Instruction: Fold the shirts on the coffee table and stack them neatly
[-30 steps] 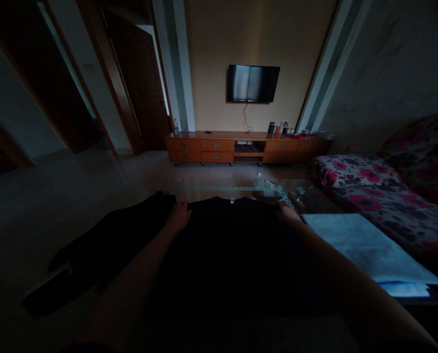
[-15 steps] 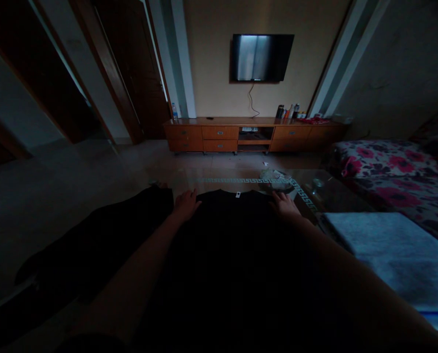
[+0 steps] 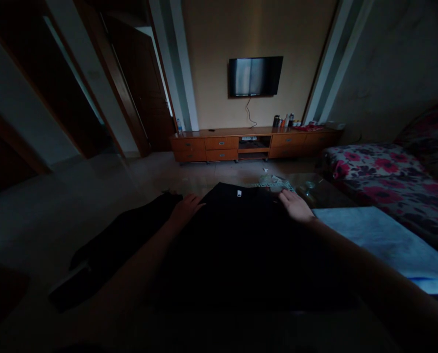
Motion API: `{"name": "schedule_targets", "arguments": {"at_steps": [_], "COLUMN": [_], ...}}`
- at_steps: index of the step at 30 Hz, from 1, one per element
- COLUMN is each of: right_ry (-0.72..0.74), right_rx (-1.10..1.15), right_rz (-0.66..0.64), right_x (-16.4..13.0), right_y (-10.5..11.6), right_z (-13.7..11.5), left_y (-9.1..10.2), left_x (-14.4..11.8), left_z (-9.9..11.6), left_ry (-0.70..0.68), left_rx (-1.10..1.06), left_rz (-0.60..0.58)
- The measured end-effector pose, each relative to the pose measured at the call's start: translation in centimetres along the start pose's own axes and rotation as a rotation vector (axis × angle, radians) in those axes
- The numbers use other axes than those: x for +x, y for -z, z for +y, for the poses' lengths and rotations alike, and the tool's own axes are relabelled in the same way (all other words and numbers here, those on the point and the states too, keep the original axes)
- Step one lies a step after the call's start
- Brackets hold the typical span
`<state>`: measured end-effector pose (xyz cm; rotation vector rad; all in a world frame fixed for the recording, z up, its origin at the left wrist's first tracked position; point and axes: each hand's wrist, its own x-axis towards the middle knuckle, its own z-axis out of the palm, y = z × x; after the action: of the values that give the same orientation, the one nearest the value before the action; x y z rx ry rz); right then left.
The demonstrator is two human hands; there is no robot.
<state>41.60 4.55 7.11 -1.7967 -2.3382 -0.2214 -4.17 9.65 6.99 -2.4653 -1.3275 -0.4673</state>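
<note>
A black shirt [image 3: 241, 230] lies flat on a glass table [image 3: 314, 189], collar toward twelve o'clock. The left hand [image 3: 185, 209] rests open-palmed at its eleven o'clock shoulder, the right hand [image 3: 296, 206] open at one o'clock, both equally near the collar.

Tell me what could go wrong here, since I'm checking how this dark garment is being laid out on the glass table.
The left hand and right hand lie flat on the black garment, so neither has a grip; it may slide on the glass table. One sleeve lies spread far out to the left and could drag the garment that way. The room is dim, so wrinkles are hard to see.
</note>
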Motion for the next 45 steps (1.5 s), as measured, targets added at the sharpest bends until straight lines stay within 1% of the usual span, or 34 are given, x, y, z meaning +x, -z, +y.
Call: {"name": "schedule_targets", "arguments": {"at_steps": [3,6,9,11,13,15,17,20,23,25,28,31,33,35,36,39,41,43,45], "right_ry": [0.049,0.122,0.166,0.175,0.114,0.024,-0.008,0.053,0.085,0.093,0.128,0.187,0.186,0.112,0.036,-0.286,-0.434,-0.475,-0.477], "right_rx": [-0.006,-0.032,-0.043,-0.084,-0.143,-0.181,-0.177,-0.091,0.029,0.096,0.158,0.189,0.192,0.146,0.105,-0.013,-0.01,0.046,0.109], "right_rz": [-0.018,-0.057,-0.118,-0.166,-0.174,-0.143,-0.12,-0.132,-0.132,-0.118,-0.105,-0.156,-0.187,-0.189,-0.181,-0.134,-0.098,-0.061,-0.017], "right_x": [-4.1,-8.7,-13.0,-15.1,-16.4,-17.1,-17.3,-17.3,-17.5,-17.7,-18.1,-18.4,-18.4,-18.4,-18.4,-18.7,-18.9,-18.8,-18.3], "right_y": [1.5,1.2,-0.3,-1.3,-1.7,-1.8,-1.5,-1.0,-0.6,-0.3,0.2,0.4,0.3,-0.3,-0.7,-2.4,-3.6,-4.5,-4.9], "right_z": [0.2,0.2,-0.2,-0.8,-1.8,-3.3,-5.2,-8.4,-10.5,-11.2,-11.2,-10.8,-10.4,-9.7,-9.4,-8.4,-7.9,-7.5,-7.0], "left_y": [3.2,5.1,5.6,5.4,5.1,5.0,5.1,5.5,5.8,5.8,5.7,5.4,5.3,5.1,5.1,4.7,4.3,3.9,3.4], "left_x": [-3.1,-7.3,-11.8,-14.0,-15.4,-15.8,-15.7,-15.4,-15.5,-15.7,-16.0,-16.4,-16.5,-16.5,-16.5,-16.6,-16.7,-16.6,-16.2], "left_z": [0.4,1.3,3.0,4.3,5.7,7.1,8.5,10.8,12.4,12.7,12.1,11.2,11.0,11.0,11.1,11.3,11.4,11.3,11.2], "left_ry": [-0.073,-0.173,-0.23,-0.195,-0.104,-0.015,0.024,0.014,-0.009,-0.027,-0.067,-0.11,-0.132,-0.129,-0.107,0.046,0.134,0.165,0.208], "left_rx": [0.012,0.021,0.024,0.04,0.051,0.052,0.044,-0.012,-0.101,-0.143,-0.182,-0.187,-0.179,-0.165,-0.155,-0.126,-0.13,-0.138,-0.112], "left_rz": [-0.005,-0.094,-0.266,-0.366,-0.385,-0.361,-0.352,-0.35,-0.338,-0.349,-0.37,-0.41,-0.42,-0.408,-0.406,-0.44,-0.477,-0.482,-0.448]}}
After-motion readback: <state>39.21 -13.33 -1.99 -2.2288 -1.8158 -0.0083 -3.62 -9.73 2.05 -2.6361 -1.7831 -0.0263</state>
